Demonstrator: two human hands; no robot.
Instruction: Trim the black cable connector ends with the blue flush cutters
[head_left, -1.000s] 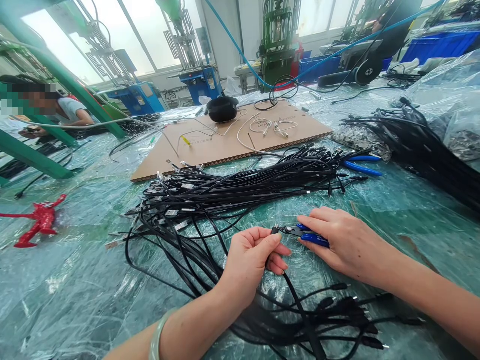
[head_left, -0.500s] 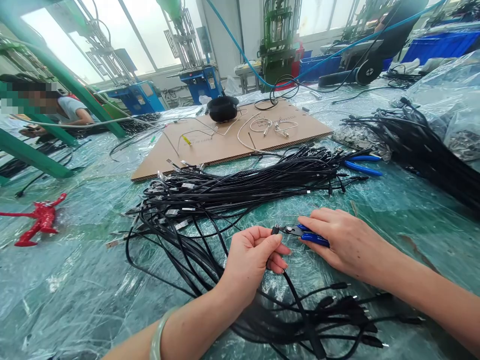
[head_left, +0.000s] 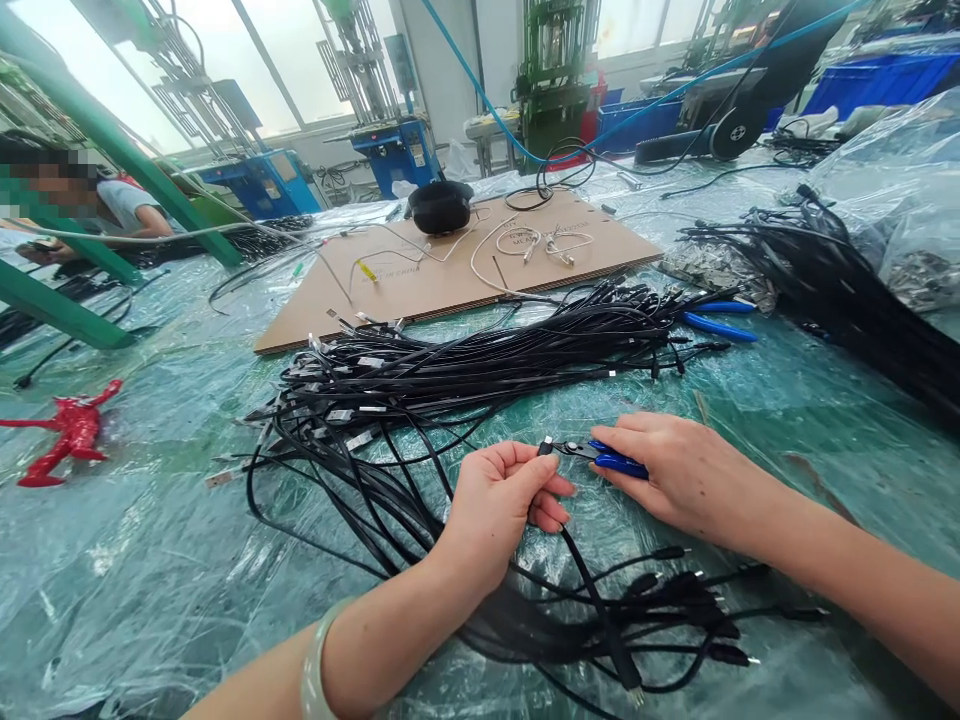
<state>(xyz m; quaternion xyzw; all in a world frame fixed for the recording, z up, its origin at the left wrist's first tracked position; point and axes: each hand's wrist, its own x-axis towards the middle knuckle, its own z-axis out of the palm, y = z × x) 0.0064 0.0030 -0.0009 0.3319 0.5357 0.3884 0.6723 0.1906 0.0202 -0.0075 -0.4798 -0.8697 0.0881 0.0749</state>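
Pinched between the thumb and fingers of my left hand [head_left: 506, 500] is the end of a black cable; its connector [head_left: 547, 446] sticks up past the fingertips. My right hand [head_left: 675, 480] is wrapped round the blue handles of a pair of side cutters [head_left: 619, 463], whose jaws point left and meet the connector. Whether the jaws are closed on it is too small to tell. Under my left forearm lies a loose bunch of black cables [head_left: 540, 620], connector ends to the right. Beyond my hands lies a larger bundle of black cables [head_left: 480, 355] with metal plugs at its left end.
Flat cardboard [head_left: 450, 280] lies behind the bundle, bearing a black bowl-like object [head_left: 439, 208] and white cables [head_left: 555, 245]. Blue-handled pliers [head_left: 720, 325] lie at the bundle's right end. More black cables [head_left: 855, 280] are at right, a red figure [head_left: 71, 430] at left. A person [head_left: 131, 205] sits far left.
The whole view has shifted slightly. The connector has turned a little in my left fingers, showing its pale metal tip on top. The cutters remain against it.
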